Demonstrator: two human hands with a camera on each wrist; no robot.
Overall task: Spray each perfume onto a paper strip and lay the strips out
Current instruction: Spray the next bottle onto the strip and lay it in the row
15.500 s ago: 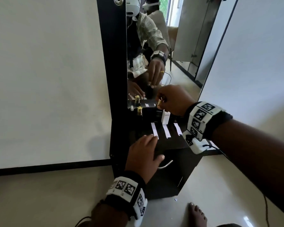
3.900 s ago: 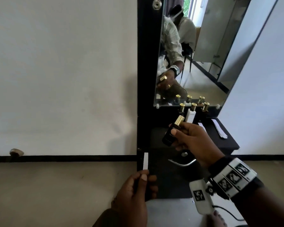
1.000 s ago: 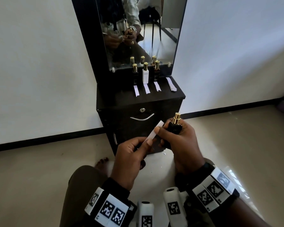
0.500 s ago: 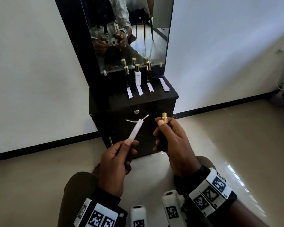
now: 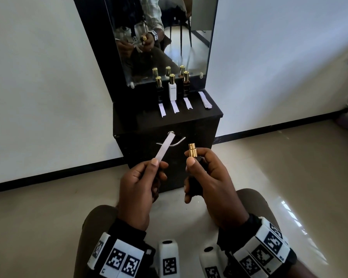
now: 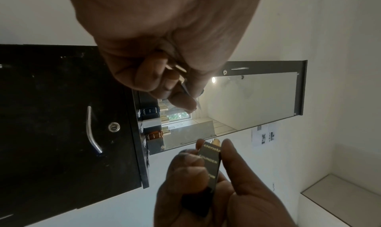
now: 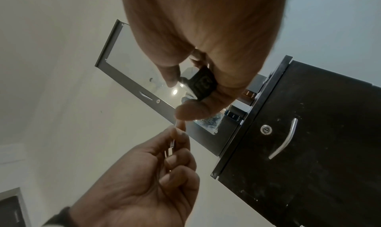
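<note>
My left hand pinches the lower end of a white paper strip, which slants up to the right. A gold cap also sits inside that hand. My right hand grips a black perfume bottle upright, its gold sprayer bare and a short gap right of the strip. On the black cabinet top stand three capped bottles: a black one, a white one and a brown one. A strip lies in front of each.
A small pile of spare strips lies at the cabinet top's right. A mirror rises behind the bottles. The cabinet front carries a metal handle and a lock. I sit on the pale floor, knees below my hands.
The strip has swung away from the bottle and now stands apart from the sprayer. Both hands have risen slightly and the view has tilted down.
</note>
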